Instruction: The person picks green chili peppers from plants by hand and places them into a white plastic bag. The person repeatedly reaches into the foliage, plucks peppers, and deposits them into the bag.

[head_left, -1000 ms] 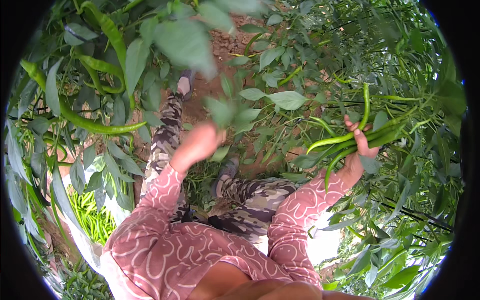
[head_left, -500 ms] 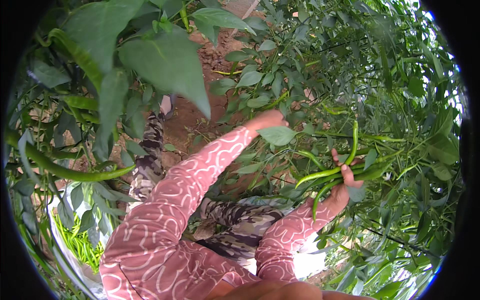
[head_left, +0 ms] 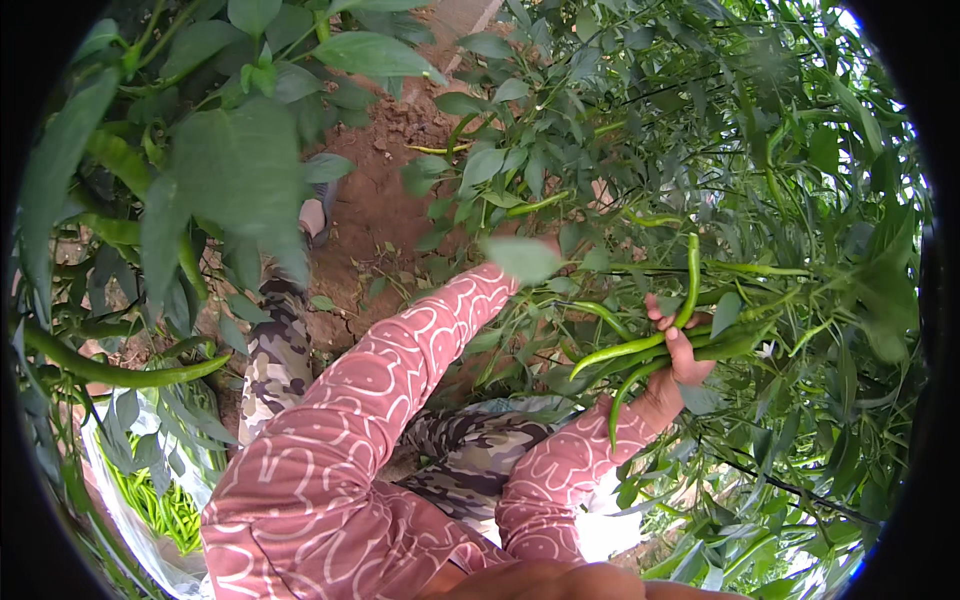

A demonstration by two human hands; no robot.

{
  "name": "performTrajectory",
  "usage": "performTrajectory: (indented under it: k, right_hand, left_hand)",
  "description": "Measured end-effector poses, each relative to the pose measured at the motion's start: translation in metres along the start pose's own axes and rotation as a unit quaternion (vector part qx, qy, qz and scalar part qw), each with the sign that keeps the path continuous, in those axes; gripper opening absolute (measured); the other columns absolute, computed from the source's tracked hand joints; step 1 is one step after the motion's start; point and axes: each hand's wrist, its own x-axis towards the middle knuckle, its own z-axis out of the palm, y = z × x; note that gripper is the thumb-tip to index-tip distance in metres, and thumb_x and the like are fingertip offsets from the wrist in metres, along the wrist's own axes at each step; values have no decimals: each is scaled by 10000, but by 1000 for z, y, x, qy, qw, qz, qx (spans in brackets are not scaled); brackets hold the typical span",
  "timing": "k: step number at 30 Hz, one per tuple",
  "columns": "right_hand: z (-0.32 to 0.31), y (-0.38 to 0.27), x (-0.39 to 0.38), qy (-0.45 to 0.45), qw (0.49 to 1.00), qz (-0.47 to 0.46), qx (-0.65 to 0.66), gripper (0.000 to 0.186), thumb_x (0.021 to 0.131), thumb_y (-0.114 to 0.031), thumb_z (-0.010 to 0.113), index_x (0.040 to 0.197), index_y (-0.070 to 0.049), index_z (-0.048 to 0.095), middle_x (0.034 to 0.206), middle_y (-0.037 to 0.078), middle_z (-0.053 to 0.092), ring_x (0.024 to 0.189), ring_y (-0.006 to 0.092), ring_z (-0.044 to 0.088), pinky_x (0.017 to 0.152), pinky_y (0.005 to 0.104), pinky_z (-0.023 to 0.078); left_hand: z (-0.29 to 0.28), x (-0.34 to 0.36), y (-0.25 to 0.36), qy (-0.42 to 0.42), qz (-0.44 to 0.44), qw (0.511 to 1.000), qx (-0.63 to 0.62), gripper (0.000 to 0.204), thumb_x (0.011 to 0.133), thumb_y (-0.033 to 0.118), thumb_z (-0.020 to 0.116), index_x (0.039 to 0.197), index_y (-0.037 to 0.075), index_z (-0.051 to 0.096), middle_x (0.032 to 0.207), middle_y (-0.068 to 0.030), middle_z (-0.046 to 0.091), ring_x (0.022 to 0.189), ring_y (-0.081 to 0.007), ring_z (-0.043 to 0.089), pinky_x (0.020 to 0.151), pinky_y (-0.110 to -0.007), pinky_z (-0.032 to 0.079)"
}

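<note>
My right hand (head_left: 676, 358) is closed around a bunch of long green chili peppers (head_left: 618, 353). Some of their tips stick out to the left and downward, and one pepper (head_left: 693, 270) stands upright between the fingers. My left arm, in a pink patterned sleeve (head_left: 420, 330), reaches forward into the pepper plant (head_left: 560, 130). A blurred leaf (head_left: 525, 260) covers most of my left hand, so its fingers and anything in them are hidden. Near it, another chili pepper (head_left: 537, 204) hangs among the leaves.
Large leaves and a long green pepper (head_left: 125, 375) hang close on the left. Below them stands a white bag (head_left: 110, 510) with many picked peppers (head_left: 160, 505). Bare brown soil (head_left: 375, 200) runs between the plant rows. My camouflage-clad legs (head_left: 470, 445) are bent beneath my arms.
My left hand has gone from partly visible to mostly hidden behind a leaf. The view has shifted slightly, and my right hand still grips the peppers.
</note>
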Motion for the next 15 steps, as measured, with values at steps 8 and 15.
performTrajectory:
  k: [8,15]
  right_hand:
    - [-9,13,2,13,1000,3,24,338,704,79,608,1014,36,482,810,118,522,706,248,569,758,534,517]
    - [-39,43,-16,162,984,62,38,359,725,28,620,1059,45,488,814,135,600,765,263,630,766,432,528]
  left_hand:
    - [-18,-62,54,73,165,973,-145,100,851,100,565,868,4,589,707,-42,608,638,-116,543,617,-286,446]
    - [-66,-182,145,-243,130,920,-278,233,853,216,607,816,-12,572,702,-104,616,681,-217,617,644,-328,476]
